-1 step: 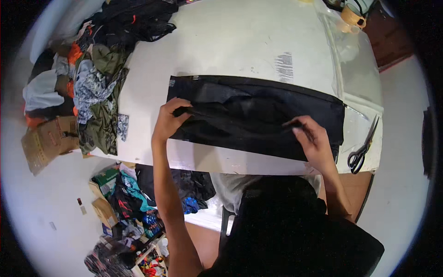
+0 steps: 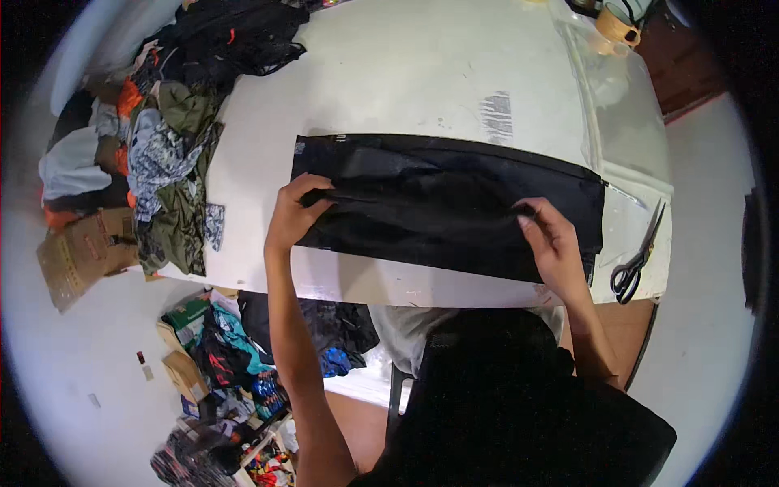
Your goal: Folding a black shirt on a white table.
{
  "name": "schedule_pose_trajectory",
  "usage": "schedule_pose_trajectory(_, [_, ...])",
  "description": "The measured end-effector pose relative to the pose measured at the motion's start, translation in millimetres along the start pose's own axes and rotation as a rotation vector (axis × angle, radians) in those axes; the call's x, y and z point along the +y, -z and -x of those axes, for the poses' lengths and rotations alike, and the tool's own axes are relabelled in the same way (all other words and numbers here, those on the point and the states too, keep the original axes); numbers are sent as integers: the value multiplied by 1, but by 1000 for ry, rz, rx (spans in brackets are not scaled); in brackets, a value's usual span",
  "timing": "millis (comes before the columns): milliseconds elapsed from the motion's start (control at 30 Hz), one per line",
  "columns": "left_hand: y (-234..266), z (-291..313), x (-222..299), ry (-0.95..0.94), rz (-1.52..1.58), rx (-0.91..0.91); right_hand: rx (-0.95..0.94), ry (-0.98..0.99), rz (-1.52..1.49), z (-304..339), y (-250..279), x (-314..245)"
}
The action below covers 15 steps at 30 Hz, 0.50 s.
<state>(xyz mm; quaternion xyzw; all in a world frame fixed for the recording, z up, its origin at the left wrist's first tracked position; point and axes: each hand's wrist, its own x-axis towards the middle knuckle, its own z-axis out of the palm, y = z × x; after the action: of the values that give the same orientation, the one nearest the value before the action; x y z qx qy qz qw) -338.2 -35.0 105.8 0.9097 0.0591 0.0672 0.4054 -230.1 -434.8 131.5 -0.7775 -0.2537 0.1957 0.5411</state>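
Observation:
A long piece of black fabric (image 2: 454,162) lies across the white table in front of me, its middle wrinkled. At its left end my left hand (image 2: 297,213) pinches a fold of the upper layer between thumb and fingers. Near the right end my right hand (image 2: 552,239) closes thumb and fingertips on the same fold, so the fold is drawn out in a line between the two hands. What lies under the upper layer is hidden.
Black-handled scissors (image 2: 637,261) lie at the table's right edge, near a thin white pen-like stick (image 2: 623,195). Camouflage garments (image 2: 174,170) pile up on the left beside a cardboard box (image 2: 89,252). An orange mug (image 2: 617,26) stands far right. More clothes (image 2: 227,341) heap below the table.
My right thumb and fingertips have come together on the black fabric, and the fold between my hands is straighter. The left hand has hardly moved.

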Motion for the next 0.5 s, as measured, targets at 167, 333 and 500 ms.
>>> schedule_pose_trajectory(167, [-1, -6, 1, 23, 73, 38, 370, 271, 119, -39, 12, -18])
schedule_pose_trajectory(333, [-1, -5, 8, 107, 80, 102, 370, 546, 168, -105, 22, -81])
schedule_pose_trajectory(500, [5, 1, -1, 165, 88, 160, 155, 553, 83, -114, 26, -136])
